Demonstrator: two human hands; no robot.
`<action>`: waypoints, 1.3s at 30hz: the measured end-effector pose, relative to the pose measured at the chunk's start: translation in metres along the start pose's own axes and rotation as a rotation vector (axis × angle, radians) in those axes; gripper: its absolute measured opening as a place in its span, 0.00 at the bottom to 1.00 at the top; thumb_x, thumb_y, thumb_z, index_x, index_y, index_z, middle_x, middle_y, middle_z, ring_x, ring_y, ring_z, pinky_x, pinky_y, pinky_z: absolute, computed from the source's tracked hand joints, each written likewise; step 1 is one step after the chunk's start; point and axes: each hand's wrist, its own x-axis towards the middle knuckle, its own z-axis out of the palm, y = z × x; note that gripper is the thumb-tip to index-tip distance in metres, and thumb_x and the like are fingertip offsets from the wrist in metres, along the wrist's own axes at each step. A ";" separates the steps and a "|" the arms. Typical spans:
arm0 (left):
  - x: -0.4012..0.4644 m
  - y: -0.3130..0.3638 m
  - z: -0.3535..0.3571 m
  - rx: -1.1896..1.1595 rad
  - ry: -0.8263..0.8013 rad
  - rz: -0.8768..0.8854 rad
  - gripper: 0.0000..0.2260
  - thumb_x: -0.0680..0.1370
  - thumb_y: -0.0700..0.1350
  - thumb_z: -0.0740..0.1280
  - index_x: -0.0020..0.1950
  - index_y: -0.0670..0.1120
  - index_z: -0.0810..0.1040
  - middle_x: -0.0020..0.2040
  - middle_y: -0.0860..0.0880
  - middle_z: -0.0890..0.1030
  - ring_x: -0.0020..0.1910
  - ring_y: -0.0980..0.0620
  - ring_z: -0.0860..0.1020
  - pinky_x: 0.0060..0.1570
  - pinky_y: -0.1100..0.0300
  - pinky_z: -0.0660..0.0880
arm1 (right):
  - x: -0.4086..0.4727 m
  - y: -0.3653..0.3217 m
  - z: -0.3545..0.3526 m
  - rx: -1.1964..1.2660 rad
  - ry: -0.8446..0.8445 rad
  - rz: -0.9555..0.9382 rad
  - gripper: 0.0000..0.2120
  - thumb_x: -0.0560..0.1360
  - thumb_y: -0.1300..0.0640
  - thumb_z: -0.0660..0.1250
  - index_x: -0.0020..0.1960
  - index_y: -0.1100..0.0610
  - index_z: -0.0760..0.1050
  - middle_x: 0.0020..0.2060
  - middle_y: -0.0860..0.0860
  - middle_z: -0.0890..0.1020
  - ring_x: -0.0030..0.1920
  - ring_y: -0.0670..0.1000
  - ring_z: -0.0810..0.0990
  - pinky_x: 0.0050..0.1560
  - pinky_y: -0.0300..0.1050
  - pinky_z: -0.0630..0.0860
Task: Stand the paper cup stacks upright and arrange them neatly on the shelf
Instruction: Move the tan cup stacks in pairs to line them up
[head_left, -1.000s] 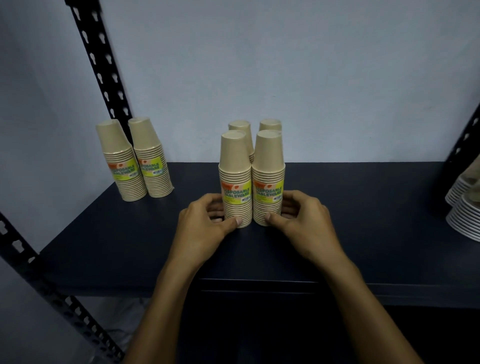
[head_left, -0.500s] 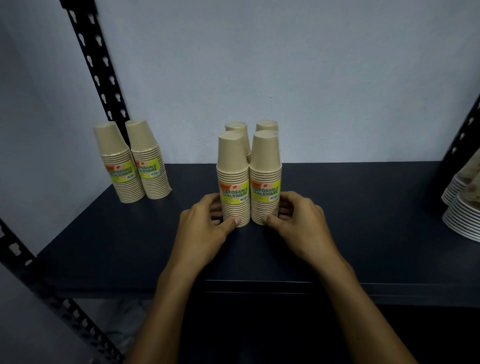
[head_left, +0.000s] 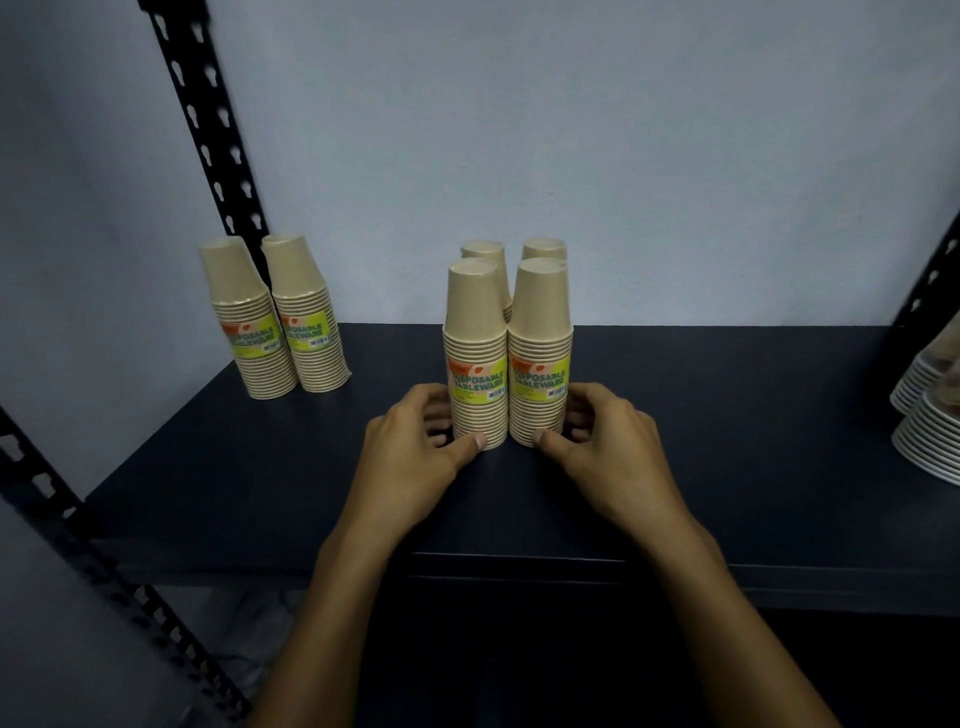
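Note:
Two tan paper cup stacks with yellow labels stand upright side by side mid-shelf: the front left stack and the front right stack. My left hand cups the base of the left one, thumb on its front. My right hand cups the base of the right one the same way. Two more stacks stand right behind them, mostly hidden. At the far left another pair of cup stacks stands upright near the wall.
The dark shelf board runs wide, with bare surface on both sides of the middle stacks. Black slotted uprights rise at the left. White plate piles sit at the right edge. A pale wall closes the back.
Both hands and the stacks stay as they were; only the camera view has shifted slightly.

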 end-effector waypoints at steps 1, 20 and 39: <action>0.000 -0.001 -0.001 -0.001 -0.003 -0.001 0.25 0.69 0.44 0.77 0.64 0.47 0.74 0.55 0.53 0.81 0.53 0.59 0.79 0.52 0.67 0.76 | -0.003 -0.002 -0.001 -0.058 0.019 0.003 0.24 0.72 0.53 0.73 0.66 0.55 0.72 0.56 0.49 0.80 0.54 0.47 0.78 0.53 0.40 0.76; -0.021 -0.038 -0.101 0.232 0.220 -0.199 0.19 0.72 0.49 0.74 0.61 0.47 0.78 0.56 0.50 0.81 0.57 0.53 0.77 0.57 0.59 0.73 | -0.026 -0.091 0.070 -0.155 -0.316 -0.242 0.30 0.75 0.49 0.70 0.73 0.56 0.66 0.67 0.53 0.74 0.66 0.52 0.71 0.64 0.42 0.67; 0.074 -0.083 -0.136 0.070 0.277 -0.290 0.32 0.71 0.40 0.74 0.72 0.44 0.64 0.67 0.44 0.75 0.62 0.46 0.76 0.58 0.55 0.72 | 0.098 -0.114 0.183 0.568 -0.252 -0.007 0.23 0.68 0.65 0.75 0.62 0.61 0.76 0.55 0.54 0.83 0.54 0.51 0.82 0.59 0.49 0.78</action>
